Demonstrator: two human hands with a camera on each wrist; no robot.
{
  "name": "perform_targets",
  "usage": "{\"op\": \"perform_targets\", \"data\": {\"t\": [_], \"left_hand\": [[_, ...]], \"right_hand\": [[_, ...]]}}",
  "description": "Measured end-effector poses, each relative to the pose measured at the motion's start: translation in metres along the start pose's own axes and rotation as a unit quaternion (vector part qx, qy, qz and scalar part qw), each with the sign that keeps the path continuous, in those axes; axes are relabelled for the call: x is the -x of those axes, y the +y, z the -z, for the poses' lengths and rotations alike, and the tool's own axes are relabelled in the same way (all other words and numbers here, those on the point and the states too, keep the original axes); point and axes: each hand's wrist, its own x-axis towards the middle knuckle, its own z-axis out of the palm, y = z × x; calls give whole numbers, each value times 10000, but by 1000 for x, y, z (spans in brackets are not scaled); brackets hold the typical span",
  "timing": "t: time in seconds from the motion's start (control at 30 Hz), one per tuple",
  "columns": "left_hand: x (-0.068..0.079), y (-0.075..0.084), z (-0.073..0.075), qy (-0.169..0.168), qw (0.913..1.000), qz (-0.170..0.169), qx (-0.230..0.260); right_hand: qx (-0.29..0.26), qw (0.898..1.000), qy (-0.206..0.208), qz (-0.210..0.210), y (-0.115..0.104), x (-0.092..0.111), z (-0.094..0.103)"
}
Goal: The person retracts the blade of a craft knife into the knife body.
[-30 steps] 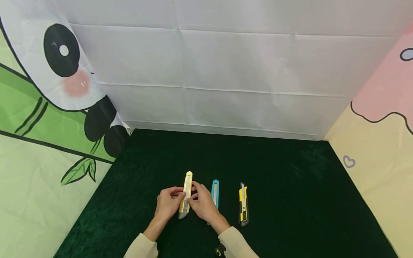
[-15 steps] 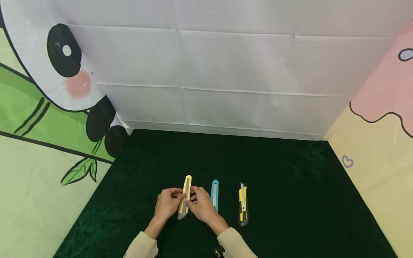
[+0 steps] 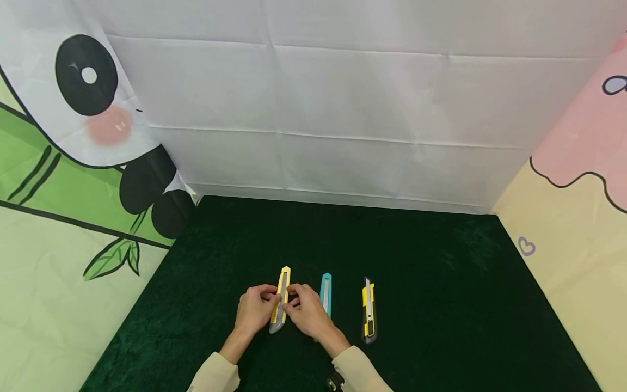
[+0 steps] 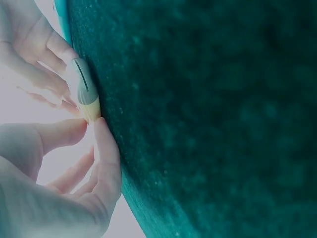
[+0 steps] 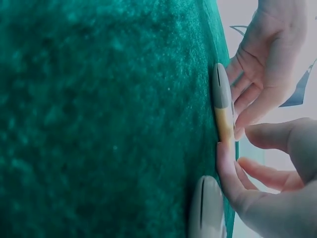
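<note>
A yellow utility knife (image 3: 281, 305) with a grey end lies lengthwise between both hands in the head view. My left hand (image 3: 254, 309) pinches its left edge between thumb and forefinger. From the other side my right hand (image 3: 307, 311) grips the right edge with thumb and fingertips. The grey end (image 4: 85, 82) of that knife shows close to the dark cloth in the left wrist view. Just right of it lies a blue utility knife (image 3: 326, 291), its lower part mostly hidden beneath my right hand. Farther right is a black and yellow utility knife (image 3: 369, 310).
Dark green cloth (image 3: 416, 261) covers the table. A white sheet (image 3: 343, 98) hangs along the back, with printed sheets on the left (image 3: 44, 261) and right (image 3: 578, 218). In the right wrist view another grey knife end (image 5: 205, 210) lies near the right hand.
The yellow knife has come slightly down and toward me, and the strip in its slot looks darker. My right hand has shifted a little with it; the other two knives stay put.
</note>
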Motion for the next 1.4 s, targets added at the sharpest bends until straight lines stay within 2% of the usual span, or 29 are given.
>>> {"op": "perform_targets", "data": {"t": [0.43,0.9,1.4], "left_hand": [[4,5,-1,199,9992,-320,-156],[9,16,2,226,9978,-600,140],[23,16,16,323,9933,-1085,212]], "right_hand": [[-162,9994,261,128,3,1,14],[-111,9982,504,308,2,10,31],[152,9926,1108,462,-1,33,43]]}}
